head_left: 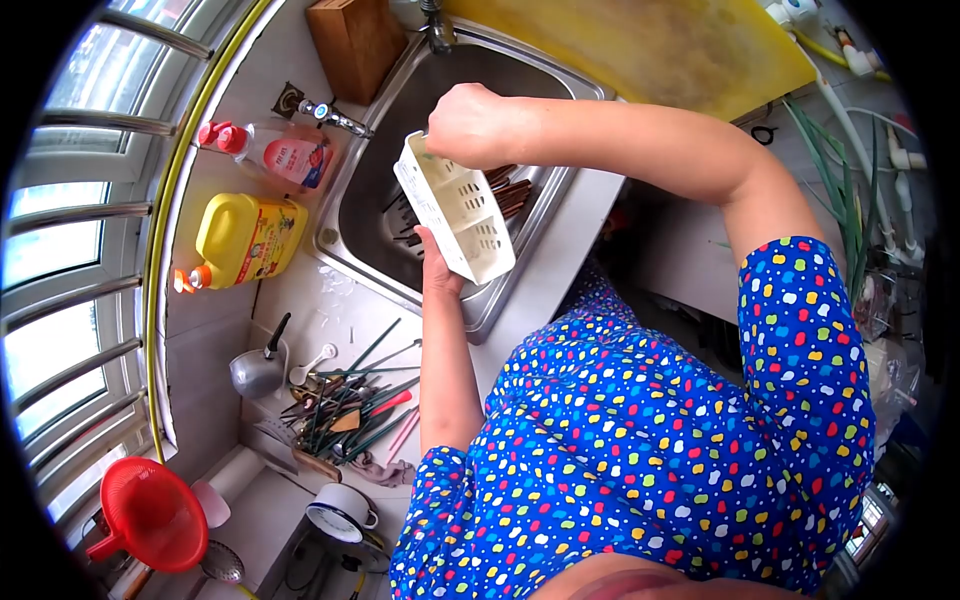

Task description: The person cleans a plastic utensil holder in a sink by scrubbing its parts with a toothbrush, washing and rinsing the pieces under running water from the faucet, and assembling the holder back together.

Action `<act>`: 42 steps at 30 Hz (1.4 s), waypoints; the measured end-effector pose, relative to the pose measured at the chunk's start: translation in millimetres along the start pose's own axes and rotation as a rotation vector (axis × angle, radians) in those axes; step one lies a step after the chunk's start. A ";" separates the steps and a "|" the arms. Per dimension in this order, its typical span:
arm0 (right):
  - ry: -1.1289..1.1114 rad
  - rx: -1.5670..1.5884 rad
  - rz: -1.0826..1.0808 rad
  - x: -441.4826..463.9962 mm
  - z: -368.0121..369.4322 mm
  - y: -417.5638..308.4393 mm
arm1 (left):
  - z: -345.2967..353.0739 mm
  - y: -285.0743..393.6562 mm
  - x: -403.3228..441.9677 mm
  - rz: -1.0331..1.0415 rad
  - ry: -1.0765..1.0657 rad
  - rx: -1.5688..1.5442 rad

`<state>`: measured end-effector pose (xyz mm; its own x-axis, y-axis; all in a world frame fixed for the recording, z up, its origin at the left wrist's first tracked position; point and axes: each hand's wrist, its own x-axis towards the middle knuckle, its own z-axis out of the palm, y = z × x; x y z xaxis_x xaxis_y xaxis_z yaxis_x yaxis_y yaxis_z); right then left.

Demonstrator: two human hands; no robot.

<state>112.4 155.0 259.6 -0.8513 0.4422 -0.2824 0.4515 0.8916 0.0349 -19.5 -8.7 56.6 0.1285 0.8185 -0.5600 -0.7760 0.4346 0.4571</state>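
Note:
A cream plastic chopstick holder point(470, 212) with slotted compartments is tilted over the metal sink point(362, 190). My left hand point(438, 264) grips its lower side. At its upper end is my right hand point(468, 125), closed in a fist with the fingers turned down into the holder. Whatever those fingers hold is hidden. Brown chopsticks point(513, 197) lie in the sink, partly behind the holder.
Beyond the sink are a tap point(437, 30), a wooden block point(357, 45) and a yellow board point(680, 50). Along the window wall stand a yellow jug point(250, 240) and a pink-labelled bottle point(297, 160). Piled utensils point(350, 410), a small pot point(258, 372) and a red strainer point(155, 512) sit at left.

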 end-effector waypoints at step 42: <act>0.104 0.012 0.073 35.0 5.9 -1.7 | 10.6 1.5 0.9 0.016 0.068 -0.183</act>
<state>83.5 168.4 243.9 -0.8387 0.5144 -0.1785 0.5162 0.8555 0.0402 -14.0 -3.4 64.1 0.0782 0.7945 -0.6023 -0.8776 0.3415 0.3365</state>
